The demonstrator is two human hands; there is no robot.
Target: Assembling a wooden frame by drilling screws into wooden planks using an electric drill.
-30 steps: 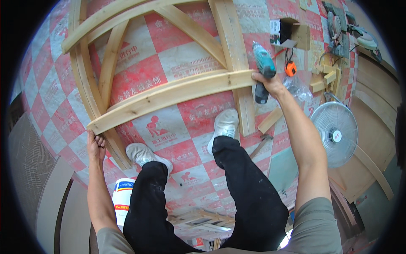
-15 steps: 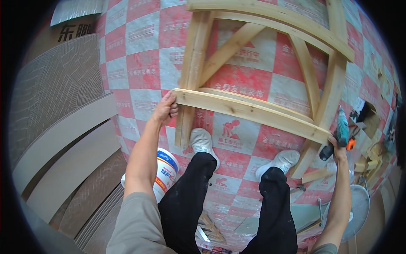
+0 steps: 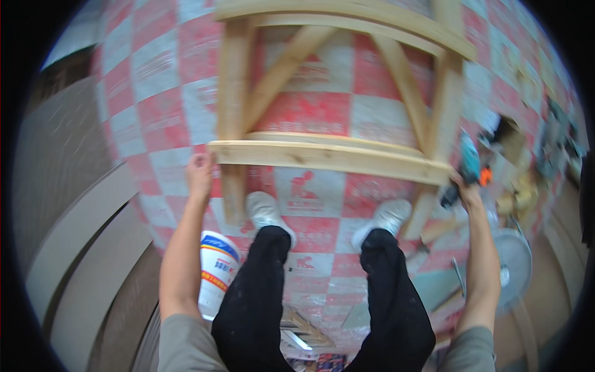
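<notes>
A pale wooden board (image 3: 328, 159) lies crosswise over both legs of a wooden frame (image 3: 234, 93), near its lower crosspiece. At the board's left end is my left hand (image 3: 199, 177), fingers pinched against the end. My right hand (image 3: 469, 191) is closed around the right end, its fingers partly hidden and blurred. Two slanting braces stand inside the frame, below a thick top beam (image 3: 347, 11). Right beside my right hand is a teal and black cordless drill (image 3: 469, 158).
Red and white checkered sheeting (image 3: 161, 105) covers the floor. A white bucket (image 3: 217, 266) stands by my left leg. Large tan panels (image 3: 80, 229) lean at the left. On the right are a round fan (image 3: 511, 266), an orange tool (image 3: 486, 176) and wood offcuts (image 3: 517, 195).
The view has turned and shifted, so the frame and board appear farther left and more level. My left hand has loosened from a fist to a fingertip hold. The board remains across the frame.
</notes>
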